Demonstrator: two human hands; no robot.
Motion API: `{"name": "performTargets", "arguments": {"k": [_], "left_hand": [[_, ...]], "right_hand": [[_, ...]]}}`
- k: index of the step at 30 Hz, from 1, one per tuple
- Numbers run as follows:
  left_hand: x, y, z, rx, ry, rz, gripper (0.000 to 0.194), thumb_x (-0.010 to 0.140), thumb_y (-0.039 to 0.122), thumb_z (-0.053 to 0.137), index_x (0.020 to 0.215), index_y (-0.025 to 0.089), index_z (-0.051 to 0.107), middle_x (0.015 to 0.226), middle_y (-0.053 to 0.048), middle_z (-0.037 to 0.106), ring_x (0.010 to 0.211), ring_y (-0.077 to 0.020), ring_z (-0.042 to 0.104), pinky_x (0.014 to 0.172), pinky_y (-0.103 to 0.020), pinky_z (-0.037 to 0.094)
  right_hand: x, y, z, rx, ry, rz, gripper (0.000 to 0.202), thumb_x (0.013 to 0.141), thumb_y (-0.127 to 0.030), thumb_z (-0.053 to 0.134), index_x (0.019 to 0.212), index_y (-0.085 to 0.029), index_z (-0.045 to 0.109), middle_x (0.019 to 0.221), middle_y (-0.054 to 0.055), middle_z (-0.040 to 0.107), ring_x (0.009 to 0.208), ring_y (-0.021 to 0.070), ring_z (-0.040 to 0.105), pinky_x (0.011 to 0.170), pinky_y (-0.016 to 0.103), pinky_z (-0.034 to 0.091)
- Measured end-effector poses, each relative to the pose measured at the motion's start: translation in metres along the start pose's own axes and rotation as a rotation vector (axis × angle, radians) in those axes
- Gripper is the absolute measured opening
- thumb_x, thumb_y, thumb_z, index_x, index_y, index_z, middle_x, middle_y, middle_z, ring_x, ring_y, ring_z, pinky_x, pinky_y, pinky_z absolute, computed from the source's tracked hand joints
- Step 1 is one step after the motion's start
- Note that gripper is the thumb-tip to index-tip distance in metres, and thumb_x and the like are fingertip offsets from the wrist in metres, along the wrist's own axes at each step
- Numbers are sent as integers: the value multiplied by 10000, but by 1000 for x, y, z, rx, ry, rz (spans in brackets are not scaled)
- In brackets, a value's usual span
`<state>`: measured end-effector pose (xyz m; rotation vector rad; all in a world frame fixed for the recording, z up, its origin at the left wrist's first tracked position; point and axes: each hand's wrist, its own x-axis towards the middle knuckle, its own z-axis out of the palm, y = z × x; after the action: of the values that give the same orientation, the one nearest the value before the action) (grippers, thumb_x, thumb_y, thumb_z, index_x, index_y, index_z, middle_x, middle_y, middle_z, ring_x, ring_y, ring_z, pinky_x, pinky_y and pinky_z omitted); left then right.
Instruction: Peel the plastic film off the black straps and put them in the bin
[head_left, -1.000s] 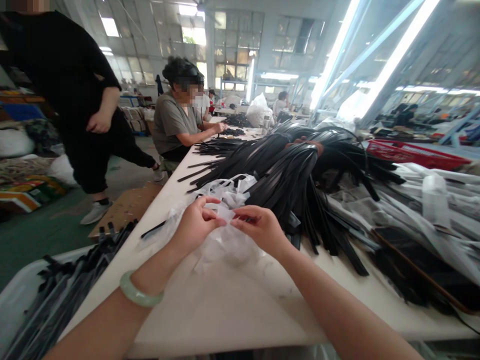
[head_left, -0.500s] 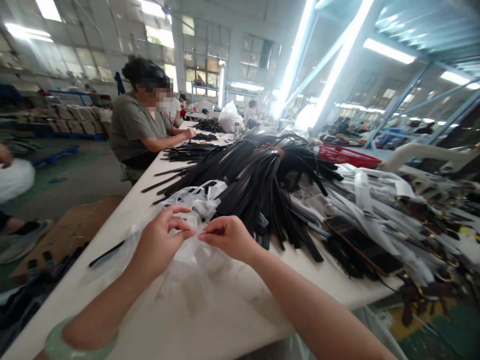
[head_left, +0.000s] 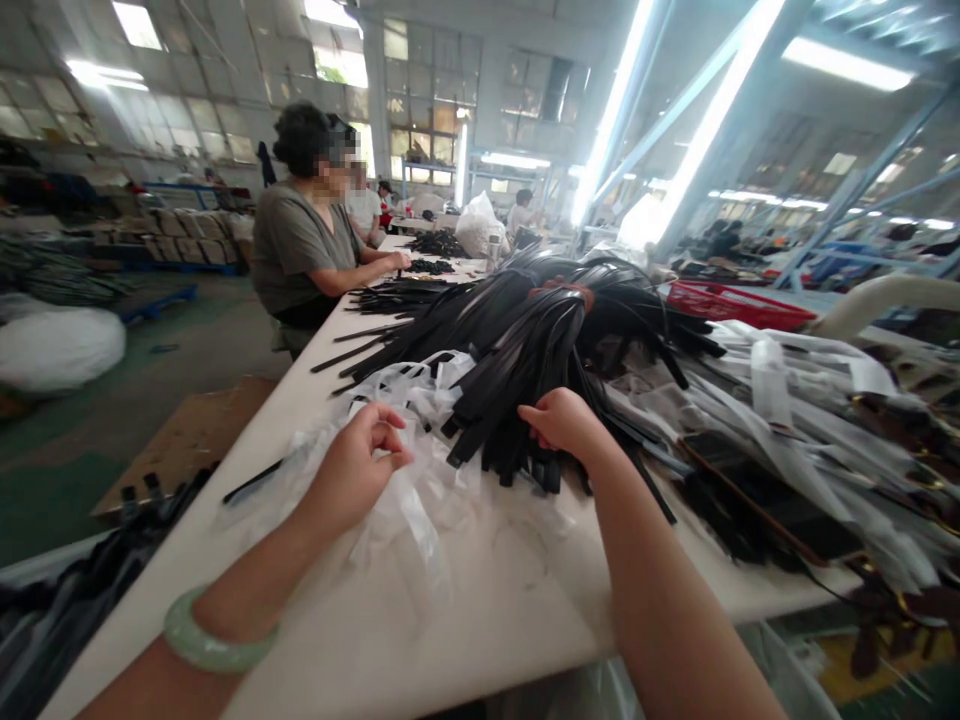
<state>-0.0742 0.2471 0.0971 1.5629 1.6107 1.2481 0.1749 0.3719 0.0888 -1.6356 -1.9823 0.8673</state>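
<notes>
A large bundle of long black straps (head_left: 517,370), tied round with a reddish-brown band (head_left: 562,293), lies across the white table. My right hand (head_left: 562,425) is at the loose strap ends, fingers curled against them and closed on a black strap; the fingertips are partly hidden. To the left, my left hand (head_left: 367,455) hovers over a heap of thin white plastic strips (head_left: 416,510). Its fingers are loosely bent, with a gap between thumb and forefinger, and nothing shows in it. A pale green bangle (head_left: 217,640) circles the left wrist.
Right of the bundle lie a dark phone (head_left: 772,495) and many white-wrapped straps (head_left: 795,400). A red basket (head_left: 735,303) stands behind them. Along the table's left side a co-worker (head_left: 307,230) handles small black pieces. More dark straps (head_left: 127,560) are below the left table edge.
My right hand has left the white plastic and moved right onto the black strap ends. My left hand has stayed over the plastic strips. The whole view has shifted slightly.
</notes>
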Motion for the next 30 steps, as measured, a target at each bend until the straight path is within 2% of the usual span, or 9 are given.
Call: {"name": "performTargets", "arguments": {"k": [3,6,10,12,14,16,20,26,30], "left_hand": [[-1,-2,-1,7,-11,-3,287,695,200,638,929,212,473,686,52,550,704,-148,560,715,-283,408],[-1,-5,-2,19,-28,-17,281,703,198,634,929,210,469,690,56,537,700,-143,558,710,-282,414],[-2,-4,-2,13,-66,-41,276,692,185,631,910,200,462,699,51,539,704,-141,559,707,-284,418],[-2,-3,-1,10,-79,-50,272,679,176,633,893,195,465,691,51,534,696,-138,552,696,-280,415],[-3,-3,0,15,-95,-51,266,672,165,633,881,191,471,678,54,527,678,-132,543,677,-273,407],[-3,-3,2,18,-108,-49,260,671,159,634,877,189,479,677,54,526,671,-127,536,663,-267,401],[-3,-5,3,18,-122,-32,257,673,163,644,880,188,494,701,43,539,699,-136,546,673,-271,413],[-1,-6,1,66,-110,-61,356,580,181,765,853,181,536,690,50,520,658,-127,516,616,-260,400],[-2,-3,2,57,-142,-85,370,547,161,777,827,178,536,660,56,522,627,-125,510,576,-250,384]], "right_hand": [[-6,-2,-8,12,5,-49,383,781,-275,609,425,-154,533,360,29,517,287,94,431,338,214,306],[-12,-9,-15,130,111,-154,402,807,-334,605,454,-157,527,377,7,501,327,79,431,357,201,297],[-19,-28,-7,1006,162,-190,285,750,-398,686,650,-147,596,500,0,571,362,54,427,317,154,271],[-22,-39,6,1335,52,-68,237,711,-312,711,662,-145,549,594,31,641,352,26,407,292,121,250],[-26,-48,23,1465,-112,75,219,712,-241,679,646,-153,489,663,60,682,355,17,421,289,99,276],[-30,-54,39,1488,-263,126,190,708,-197,675,681,-157,490,675,50,692,377,26,470,315,85,340],[-38,-53,56,1348,-416,-60,284,688,-229,779,886,-156,589,741,25,712,462,43,571,433,90,471],[-40,-49,55,975,-236,-362,311,698,-372,796,818,-129,643,630,10,664,523,101,630,487,170,539],[-42,-52,62,940,-179,-450,279,675,-371,802,774,-148,667,641,-2,654,540,112,632,515,216,556]]}}
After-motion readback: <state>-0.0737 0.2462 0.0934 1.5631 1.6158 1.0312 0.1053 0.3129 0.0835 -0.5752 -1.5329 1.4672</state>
